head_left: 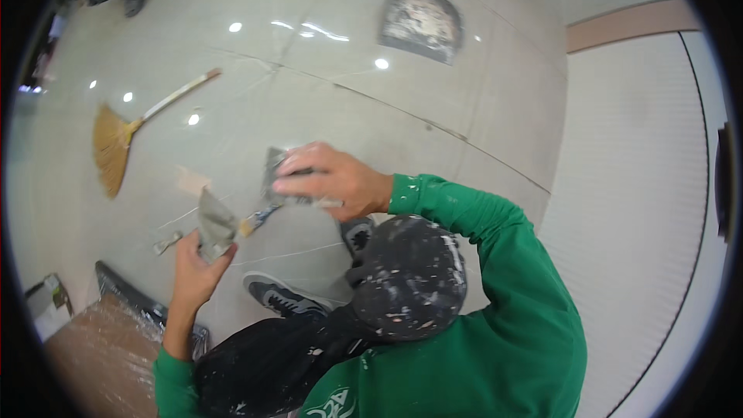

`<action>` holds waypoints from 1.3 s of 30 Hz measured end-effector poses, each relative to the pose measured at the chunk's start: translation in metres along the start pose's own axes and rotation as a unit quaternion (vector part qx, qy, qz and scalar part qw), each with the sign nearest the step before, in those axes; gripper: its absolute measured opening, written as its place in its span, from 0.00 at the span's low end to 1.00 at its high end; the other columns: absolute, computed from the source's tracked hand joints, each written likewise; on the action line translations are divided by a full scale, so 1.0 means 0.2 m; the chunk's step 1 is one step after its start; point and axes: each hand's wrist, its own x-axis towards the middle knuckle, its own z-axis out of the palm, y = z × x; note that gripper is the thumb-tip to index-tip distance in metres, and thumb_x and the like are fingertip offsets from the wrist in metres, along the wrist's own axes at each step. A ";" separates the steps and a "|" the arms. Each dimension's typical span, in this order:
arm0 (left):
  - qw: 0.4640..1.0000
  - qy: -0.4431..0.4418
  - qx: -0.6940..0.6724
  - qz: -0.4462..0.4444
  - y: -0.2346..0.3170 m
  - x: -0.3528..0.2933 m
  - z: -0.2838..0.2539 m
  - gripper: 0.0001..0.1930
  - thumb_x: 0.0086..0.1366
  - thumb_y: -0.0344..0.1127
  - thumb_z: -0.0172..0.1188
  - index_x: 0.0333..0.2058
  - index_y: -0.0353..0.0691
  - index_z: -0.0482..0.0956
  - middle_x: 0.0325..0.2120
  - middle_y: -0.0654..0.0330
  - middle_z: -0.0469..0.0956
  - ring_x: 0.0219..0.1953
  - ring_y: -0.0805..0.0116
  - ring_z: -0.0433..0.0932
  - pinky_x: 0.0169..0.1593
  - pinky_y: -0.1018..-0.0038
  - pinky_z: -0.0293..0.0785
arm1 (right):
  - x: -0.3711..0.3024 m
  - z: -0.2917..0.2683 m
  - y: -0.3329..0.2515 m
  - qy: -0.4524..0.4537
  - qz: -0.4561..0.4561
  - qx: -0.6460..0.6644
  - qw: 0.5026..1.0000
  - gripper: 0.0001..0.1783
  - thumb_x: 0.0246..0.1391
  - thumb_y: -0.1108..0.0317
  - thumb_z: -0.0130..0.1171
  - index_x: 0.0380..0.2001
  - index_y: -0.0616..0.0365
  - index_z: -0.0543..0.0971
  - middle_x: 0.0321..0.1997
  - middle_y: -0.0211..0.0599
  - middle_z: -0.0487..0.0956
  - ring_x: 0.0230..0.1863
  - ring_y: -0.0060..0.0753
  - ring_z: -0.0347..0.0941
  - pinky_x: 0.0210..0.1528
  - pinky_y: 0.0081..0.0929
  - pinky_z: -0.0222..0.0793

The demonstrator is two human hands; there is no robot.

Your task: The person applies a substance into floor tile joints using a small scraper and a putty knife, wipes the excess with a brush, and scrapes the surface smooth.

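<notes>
The dark grey tool [272,173] is in your right hand [333,179]; its flat end projects left past your fingertips, and a pale strip shows below your fingers. That hand is curled firmly around it, thumb and fingers closed in; the exact kind of tool cannot be told. Your left hand [200,272] grips a grey-green piece [217,224], roughly triangular, between thumb and fingers, its point directed ahead; whether it is cloth or stiff sheet cannot be determined.

Between your two hands, a paintbrush [259,219] lies on the tiled floor [495,116], its pale bristles toward your left hand. Just left of that hand's fingertips is a small pale tool [167,242], too blurred to identify. Ahead of the left hand lies a beige patch [193,180].

Your paint-spotted knee [406,279] is just behind the right wrist; a dark laced shoe [285,295] is planted between the hands, nearer to you. Behind and left of the left hand lies a brown panel [108,352] under clear film.

Farther out, a straw broom [116,151] lies ahead and left of the left hand. A smeared dustpan [422,25] is well ahead and right of the right hand. A white ribbed panel [627,178] stands well to that hand's right.
</notes>
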 end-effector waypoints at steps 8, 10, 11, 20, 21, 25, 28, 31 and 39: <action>0.993 0.045 -0.098 0.043 0.11 -0.06 -0.09 0.10 0.53 0.29 0.65 0.33 0.32 0.79 0.26 0.62 0.81 0.29 0.78 0.73 0.36 0.75 0.71 | 0.48 0.13 -0.02 -0.052 -0.249 -0.080 0.964 0.30 0.41 0.77 0.57 0.53 0.48 0.78 0.55 0.41 0.69 0.59 0.47 0.65 0.67 0.53 0.61; 0.992 0.047 -0.104 0.043 0.07 -0.07 -0.07 0.10 0.53 0.30 0.65 0.33 0.32 0.79 0.26 0.62 0.80 0.29 0.78 0.73 0.36 0.75 0.71 | 0.49 0.13 0.06 -0.072 -0.243 -0.114 0.961 0.34 0.38 0.77 0.59 0.54 0.47 0.76 0.54 0.41 0.69 0.59 0.47 0.64 0.68 0.51 0.59; 0.992 0.040 -0.114 0.042 0.04 -0.08 -0.06 0.10 0.53 0.30 0.66 0.33 0.32 0.79 0.26 0.62 0.80 0.28 0.78 0.72 0.36 0.74 0.71 | 0.49 0.13 0.09 -0.093 -0.226 -0.149 0.958 0.38 0.34 0.77 0.61 0.56 0.45 0.74 0.54 0.41 0.69 0.59 0.48 0.63 0.68 0.49 0.58; 0.977 0.128 -0.134 0.106 0.09 -0.06 -0.15 0.25 0.54 0.40 0.72 0.46 0.31 0.76 0.31 0.61 0.80 0.30 0.71 0.75 0.41 0.74 0.72 | 0.45 0.09 -0.02 0.089 0.267 0.244 0.928 0.22 0.58 0.71 0.52 0.58 0.55 0.70 0.55 0.36 0.71 0.52 0.38 0.70 0.56 0.36 0.66; 0.968 0.120 -0.215 0.041 0.08 -0.06 -0.16 0.24 0.57 0.38 0.70 0.48 0.31 0.74 0.30 0.62 0.79 0.31 0.70 0.75 0.41 0.74 0.71 | 0.50 0.10 -0.10 0.082 0.258 0.261 0.927 0.22 0.58 0.71 0.52 0.58 0.55 0.70 0.55 0.36 0.71 0.52 0.38 0.70 0.56 0.36 0.66; 0.952 0.207 -0.226 0.014 0.08 -0.07 -0.19 0.17 0.64 0.30 0.60 0.51 0.33 0.72 0.27 0.60 0.72 0.29 0.67 0.72 0.36 0.71 0.70 | 0.61 0.15 -0.21 0.165 0.389 0.623 0.659 0.16 0.62 0.64 0.52 0.52 0.57 0.71 0.49 0.35 0.75 0.49 0.33 0.73 0.55 0.34 0.69; 0.918 0.339 0.023 0.204 0.01 -0.03 -0.18 0.24 0.60 0.23 0.59 0.57 0.34 0.69 0.30 0.54 0.69 0.30 0.63 0.71 0.36 0.70 0.70 | 0.65 0.25 -0.20 0.092 0.389 0.706 0.584 0.13 0.62 0.63 0.53 0.47 0.56 0.73 0.46 0.36 0.77 0.49 0.33 0.75 0.55 0.34 0.69; 0.922 0.312 0.092 0.211 0.09 -0.06 -0.19 0.36 0.54 0.18 0.60 0.63 0.37 0.64 0.33 0.52 0.66 0.31 0.58 0.70 0.37 0.68 0.70 | 0.70 0.24 -0.26 0.075 0.404 0.727 0.550 0.12 0.62 0.63 0.52 0.44 0.57 0.73 0.45 0.36 0.78 0.48 0.33 0.76 0.56 0.35 0.69; 0.922 0.260 0.269 0.097 0.03 -0.03 -0.22 0.38 0.57 0.21 0.58 0.66 0.51 0.62 0.32 0.53 0.67 0.31 0.54 0.73 0.33 0.60 0.72 | 0.63 0.09 -0.14 0.060 0.403 0.711 0.573 0.12 0.60 0.65 0.53 0.44 0.59 0.73 0.44 0.37 0.78 0.48 0.34 0.76 0.56 0.35 0.70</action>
